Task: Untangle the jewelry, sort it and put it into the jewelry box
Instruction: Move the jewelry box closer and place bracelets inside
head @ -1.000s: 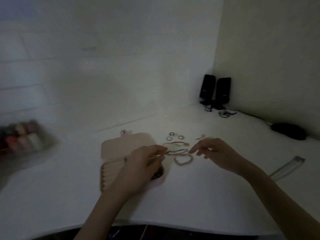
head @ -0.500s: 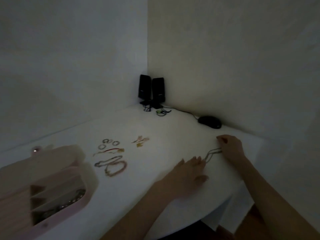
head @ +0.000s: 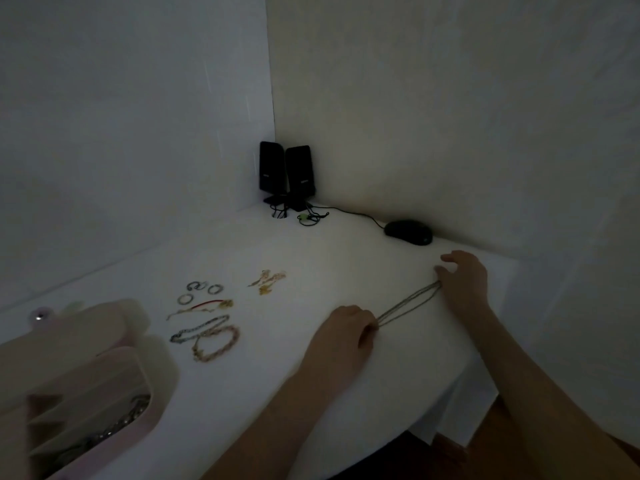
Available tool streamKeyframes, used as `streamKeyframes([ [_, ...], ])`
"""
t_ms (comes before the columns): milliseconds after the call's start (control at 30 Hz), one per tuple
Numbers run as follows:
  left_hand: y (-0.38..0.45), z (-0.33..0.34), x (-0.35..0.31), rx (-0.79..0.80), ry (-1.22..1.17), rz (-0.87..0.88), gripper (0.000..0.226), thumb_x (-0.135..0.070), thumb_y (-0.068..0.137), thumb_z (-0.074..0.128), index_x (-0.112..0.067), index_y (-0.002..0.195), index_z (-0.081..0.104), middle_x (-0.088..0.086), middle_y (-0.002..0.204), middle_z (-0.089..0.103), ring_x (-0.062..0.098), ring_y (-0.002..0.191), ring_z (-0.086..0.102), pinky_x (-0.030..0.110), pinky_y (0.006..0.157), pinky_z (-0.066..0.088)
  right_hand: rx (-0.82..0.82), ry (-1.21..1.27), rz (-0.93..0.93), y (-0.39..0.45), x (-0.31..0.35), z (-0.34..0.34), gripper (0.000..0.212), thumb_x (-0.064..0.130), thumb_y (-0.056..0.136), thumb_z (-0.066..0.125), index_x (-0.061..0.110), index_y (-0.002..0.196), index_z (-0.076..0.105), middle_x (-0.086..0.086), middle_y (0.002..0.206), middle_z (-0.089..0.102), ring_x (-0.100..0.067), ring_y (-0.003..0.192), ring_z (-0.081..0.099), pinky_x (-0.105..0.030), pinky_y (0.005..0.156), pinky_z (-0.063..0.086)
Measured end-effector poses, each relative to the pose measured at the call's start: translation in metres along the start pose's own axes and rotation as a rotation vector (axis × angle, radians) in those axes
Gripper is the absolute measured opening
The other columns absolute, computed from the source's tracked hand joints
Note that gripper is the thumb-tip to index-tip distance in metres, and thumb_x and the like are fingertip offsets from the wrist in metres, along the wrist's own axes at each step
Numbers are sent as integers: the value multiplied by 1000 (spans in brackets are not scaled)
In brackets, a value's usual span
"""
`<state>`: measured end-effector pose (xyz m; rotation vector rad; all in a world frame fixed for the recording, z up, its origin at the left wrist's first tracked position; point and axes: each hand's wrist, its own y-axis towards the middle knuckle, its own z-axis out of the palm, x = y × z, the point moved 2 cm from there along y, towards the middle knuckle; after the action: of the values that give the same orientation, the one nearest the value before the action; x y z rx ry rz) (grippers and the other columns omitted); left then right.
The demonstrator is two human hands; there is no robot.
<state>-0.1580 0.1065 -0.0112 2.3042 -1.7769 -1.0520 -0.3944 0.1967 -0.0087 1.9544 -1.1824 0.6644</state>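
Nearest, at the table's (head: 311, 393) near-left edge, the pink jewelry box (head: 152, 403) sits open, and one compartment already has some chain pieces piled in; the others are too dark to read. Mid-table, the left hand (head: 341, 336) pinches one end of a thin necklace (head: 408, 303), fingers curled around it. The right hand (head: 464, 278) is at the other end near the right edge, fingers bent over the chain, but whether it's really gripping can't be told. Looks like the untangling step: next probably pull the strands straight, then carry it to the box. Further left lie sorted bracelets (head: 207, 337) and rings (head: 204, 289). Speakers (head: 287, 174) stand in the far corner.
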Motion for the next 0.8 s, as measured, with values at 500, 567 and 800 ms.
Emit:
streamKeyframes([
  [500, -1, -5, 6, -57, -33, -181, 20, -10, 94, 47, -12, 109, 59, 7, 102, 59, 21, 98, 53, 24, 85, 38, 106, -57, -80, -21, 2, -12, 26, 19, 84, 70, 2, 104, 70, -16, 109, 65, -26, 100, 59, -24, 85, 38],
  [567, -1, -5, 6, -38, -29, -178, 19, -11, 95, 46, -11, 109, 58, 8, 103, 57, 21, 100, 51, 23, 84, 36, 118, -65, -84, -20, 5, -11, 19, 16, 85, 68, 3, 99, 70, -15, 106, 65, -21, 92, 57, -23, 81, 37],
  [800, -10, -11, 6, 34, 30, -143, 30, -6, 96, 39, -13, 121, 53, 8, 116, 51, 22, 107, 47, 25, 89, 36, 234, -158, -42, -17, 16, -1, 27, 15, 89, 63, -4, 106, 59, -22, 109, 61, -33, 103, 56, -33, 85, 40],
])
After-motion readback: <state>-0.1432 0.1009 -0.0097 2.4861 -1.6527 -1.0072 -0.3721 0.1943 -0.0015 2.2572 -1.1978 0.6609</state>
